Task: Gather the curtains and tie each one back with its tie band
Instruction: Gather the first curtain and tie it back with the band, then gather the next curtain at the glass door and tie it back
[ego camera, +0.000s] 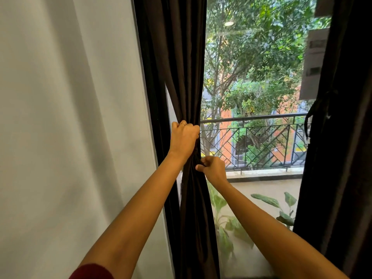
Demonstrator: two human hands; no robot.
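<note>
so off to the left of the left curtain there's just a plain white wall [60,117], and down in the bottom corner on that same side a bit of maroon sleeve [90,271] on the person's left arm. the left curtain [181,57] itself is dark brown, hangs right beside the wall at the window's left side, and it's bunched into a narrow bundle about halfway down. the left hand [184,137] is wrapped round that bundle from the front, curled tight into the folds, with a thin ring [182,124] on it. just below that, on the curtain's right edge, the right hand [213,168] has thumb and forefinger pinched on a dark strip, the tie band [199,162], which sits right against the gathered cloth. it's the same colour as the curtain so I can't tell how far round it goes or whether it's knotted. to the right of the left curtain it's all window [261,188]: trees [251,47] up top, a dark metal balcony railing [251,117] level with the left hand, an orange building [226,135] behind that, and a big-leafed plant [225,224] lower down, close to the curtain's right edge. furthest from the left curtain, across the glass, the right curtain [342,178] hangs gathered too, with a dark knotted band [318,104] round it at about railing height
</note>
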